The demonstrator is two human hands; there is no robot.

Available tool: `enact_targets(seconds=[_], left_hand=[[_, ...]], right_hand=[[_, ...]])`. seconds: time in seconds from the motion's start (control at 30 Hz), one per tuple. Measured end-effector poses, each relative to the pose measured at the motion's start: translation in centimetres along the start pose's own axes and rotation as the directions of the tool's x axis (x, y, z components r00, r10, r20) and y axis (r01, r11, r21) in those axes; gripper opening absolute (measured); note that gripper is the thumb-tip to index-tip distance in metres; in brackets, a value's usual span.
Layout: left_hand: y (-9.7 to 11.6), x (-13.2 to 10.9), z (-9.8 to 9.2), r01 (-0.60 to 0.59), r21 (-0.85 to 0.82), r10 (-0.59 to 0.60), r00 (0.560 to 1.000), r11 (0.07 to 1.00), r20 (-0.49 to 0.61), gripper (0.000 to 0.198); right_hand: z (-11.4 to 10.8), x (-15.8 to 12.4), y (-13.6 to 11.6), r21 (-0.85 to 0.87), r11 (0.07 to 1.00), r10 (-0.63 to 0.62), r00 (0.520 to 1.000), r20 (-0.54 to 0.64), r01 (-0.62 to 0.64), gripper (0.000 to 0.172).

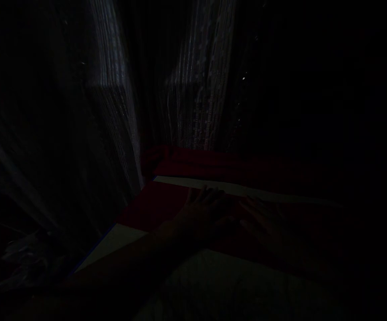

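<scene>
In dim light, a red fabric (156, 200) with pale bands lies spread out below me, a thin blue edge showing on its left side. My left hand (202, 216) rests on the red part with its fingers spread, close to the far pale band (176, 180). Beside it on the right, my right hand (263, 218) lies fairly flat with its fingers stretched towards the left hand. Neither hand shows anything in its grasp. Much of the right hand and forearm fades into the dark.
Long striped hangings, seemingly curtains (210, 89), drop behind the fabric. A folded red cloth (193, 160) runs along the far edge. At lower left is a crumpled, greyish heap (29, 258) that I cannot make out. The right side is nearly black.
</scene>
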State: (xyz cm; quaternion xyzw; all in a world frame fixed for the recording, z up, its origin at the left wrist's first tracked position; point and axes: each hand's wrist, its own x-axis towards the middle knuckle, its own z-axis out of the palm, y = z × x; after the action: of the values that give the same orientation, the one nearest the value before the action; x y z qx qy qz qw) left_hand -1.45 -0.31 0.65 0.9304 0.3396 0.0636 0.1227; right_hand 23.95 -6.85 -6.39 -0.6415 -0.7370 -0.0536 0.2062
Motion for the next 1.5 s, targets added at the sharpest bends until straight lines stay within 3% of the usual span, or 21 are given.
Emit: enact_targets(seconds=[0.13, 0.27, 0.4, 0.57, 0.77, 0.87, 1.03, 1.3, 1.5], left_hand=[[0.1, -0.1, -0.1, -0.017, -0.031, 0.016, 1.0, 0.999, -0.023, 0.078], [0.6, -0.3, -0.1, 0.0, -0.039, 0.0, 1.0, 0.999, -0.001, 0.08], [1.0, -0.5, 0.5, -0.052, -0.096, 0.05, 0.999, 0.994, -0.018, 0.077], [0.5, -0.3, 1.4, -0.1, -0.087, 0.103, 0.994, 0.991, 0.032, 0.08], [0.1, -0.1, 1.6, -0.101, -0.049, 0.102, 0.994, 0.994, 0.036, 0.078], [-0.7, 0.1, 1.6, -0.083, 0.004, 0.083, 0.996, 0.997, 0.021, 0.073], [-2.9, 1.1, 2.0, 0.085, 0.094, -0.083, 0.996, 0.992, -0.033, 0.073], [-4.9, 2.0, 4.0, 0.072, 0.158, -0.051, 0.99, 0.985, -0.131, 0.075], [-7.1, 3.5, 6.0, 0.097, 0.233, -0.052, 0.98, 0.968, -0.193, 0.065]], right_hand=[[-0.5, -0.1, -0.4, -0.001, 1.0, 0.031, 0.997, -0.078, -0.031, 0.074], [-0.5, -0.2, -0.5, 0.001, 1.0, 0.015, 0.997, 0.077, -0.016, 0.08], [0.9, -0.4, 0.3, -0.067, 0.996, -0.062, 0.997, -0.046, 0.059, 0.069], [2.5, -0.5, 1.1, -0.104, 0.99, -0.099, 0.995, 0.012, 0.099, 0.067], [1.8, -0.2, 0.6, -0.06, 0.997, -0.037, 0.995, 0.091, 0.042, 0.07], [1.0, -0.1, 0.6, -0.04, 0.998, -0.04, 0.99, 0.134, 0.046, 0.073], [-0.5, -0.1, 1.1, 0.042, 0.996, 0.066, 0.985, 0.159, -0.073, 0.074], [-2.0, 0.3, 0.5, 0.047, 0.993, 0.099, 0.967, 0.235, -0.113, 0.074], [-2.7, 0.6, -0.3, 0.039, 0.994, 0.094, 0.979, 0.182, -0.103, 0.073]])
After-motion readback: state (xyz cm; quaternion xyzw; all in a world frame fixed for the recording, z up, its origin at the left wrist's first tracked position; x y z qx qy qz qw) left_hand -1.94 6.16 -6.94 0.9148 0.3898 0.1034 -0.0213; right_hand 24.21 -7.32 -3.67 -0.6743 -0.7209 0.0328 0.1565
